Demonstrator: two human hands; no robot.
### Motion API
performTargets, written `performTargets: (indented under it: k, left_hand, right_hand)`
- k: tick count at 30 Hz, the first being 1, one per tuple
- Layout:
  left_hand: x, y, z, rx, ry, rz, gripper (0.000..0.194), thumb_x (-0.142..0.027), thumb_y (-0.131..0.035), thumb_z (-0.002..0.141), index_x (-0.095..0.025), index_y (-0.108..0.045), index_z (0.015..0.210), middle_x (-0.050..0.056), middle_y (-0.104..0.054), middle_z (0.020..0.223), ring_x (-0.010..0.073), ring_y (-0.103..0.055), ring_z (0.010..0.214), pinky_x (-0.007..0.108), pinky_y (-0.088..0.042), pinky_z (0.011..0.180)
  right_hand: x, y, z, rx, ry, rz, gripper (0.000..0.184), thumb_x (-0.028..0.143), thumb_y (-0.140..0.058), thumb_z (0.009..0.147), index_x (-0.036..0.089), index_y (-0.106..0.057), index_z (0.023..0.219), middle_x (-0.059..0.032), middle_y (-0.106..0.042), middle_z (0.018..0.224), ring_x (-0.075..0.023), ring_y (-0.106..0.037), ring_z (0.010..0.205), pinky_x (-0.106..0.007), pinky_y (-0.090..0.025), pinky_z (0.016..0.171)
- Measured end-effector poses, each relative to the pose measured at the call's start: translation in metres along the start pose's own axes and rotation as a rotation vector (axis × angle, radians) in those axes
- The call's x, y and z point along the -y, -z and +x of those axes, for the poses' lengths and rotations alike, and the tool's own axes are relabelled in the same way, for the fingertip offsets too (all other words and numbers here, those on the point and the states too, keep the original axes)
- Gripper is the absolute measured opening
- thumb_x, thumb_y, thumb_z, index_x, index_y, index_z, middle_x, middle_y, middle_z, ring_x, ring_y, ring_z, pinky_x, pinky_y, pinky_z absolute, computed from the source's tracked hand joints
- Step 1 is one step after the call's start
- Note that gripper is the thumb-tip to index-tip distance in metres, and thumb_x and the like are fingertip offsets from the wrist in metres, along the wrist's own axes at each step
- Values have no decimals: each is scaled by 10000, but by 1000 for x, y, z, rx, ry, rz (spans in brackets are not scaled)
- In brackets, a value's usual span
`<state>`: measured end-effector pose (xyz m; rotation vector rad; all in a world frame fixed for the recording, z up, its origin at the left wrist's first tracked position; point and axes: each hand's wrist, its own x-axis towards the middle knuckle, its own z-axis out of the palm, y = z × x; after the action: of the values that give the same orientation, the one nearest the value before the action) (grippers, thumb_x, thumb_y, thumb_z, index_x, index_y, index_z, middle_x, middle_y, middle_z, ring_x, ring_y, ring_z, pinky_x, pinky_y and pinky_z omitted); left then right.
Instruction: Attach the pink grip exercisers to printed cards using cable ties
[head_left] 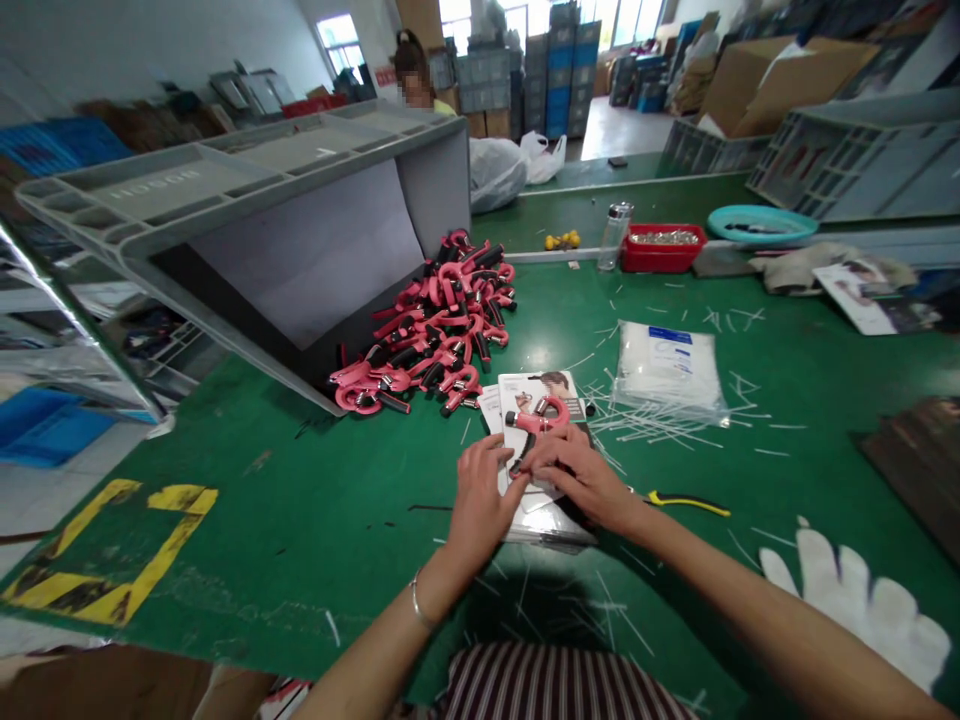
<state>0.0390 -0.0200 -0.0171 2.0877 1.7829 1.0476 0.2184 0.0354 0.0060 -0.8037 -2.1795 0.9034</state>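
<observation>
Left hand point(482, 497) and right hand point(589, 477) meet, fingers bent, at the near end of a pink-and-black spring tool point(534, 423) lying on a printed card point(517, 386) over the green surface point(337, 490); I cannot tell what either pinches.

At the centre of the frame, my left hand point(480, 500) and right hand point(589, 480) meet over a printed card point(534, 387), fingertips close together at the lower end of a red-and-black grip point(556, 412) lying on it. Towards the upper left I see a heap of similar grips point(450, 325) at the mouth of a grey crate point(439, 185) on its side. Right of centre sits a clear bag of white strips point(667, 372), and a white glove point(862, 605) lies at lower right.
</observation>
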Motion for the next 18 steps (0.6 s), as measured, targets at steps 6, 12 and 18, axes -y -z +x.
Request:
performTargets:
  k: [6, 12, 18]
  left_hand:
    - [9, 20, 12, 3, 31, -62, 159, -312, -607, 911, -203, -642, 1021, 112, -645, 1209, 267, -539, 1189, 473, -377, 1037]
    - [28, 69, 11, 15, 601, -728, 392, -436, -684, 832, -191, -598, 1125, 101, -640, 1204, 195, -663, 893, 331, -552, 742]
    - [18, 65, 21, 369, 828, -1178, 392, -448, -717, 793, -132, -626, 1006, -12, -576, 690, 62, -462, 472, 171, -329, 391]
  right_hand:
    - [-10, 17, -9, -116, -31, -55, 168, 288, -505, 980, 239, -659, 1024, -60, -679, 1077, -224, -514, 1142, -435, -388, 1019]
    - [-47, 80, -123, 143, -324, -635, 888, 615, -714, 714, 176, -426, 1430, -233, -456, 1438, -419, -458, 1254, -591, -408, 936]
    - [-68, 92, -163, 291, -603, -580, 505, 495, -541, 824, 153, -665, 1175, -200, -660, 1072, -355, -632, 936, -467, -510, 794]
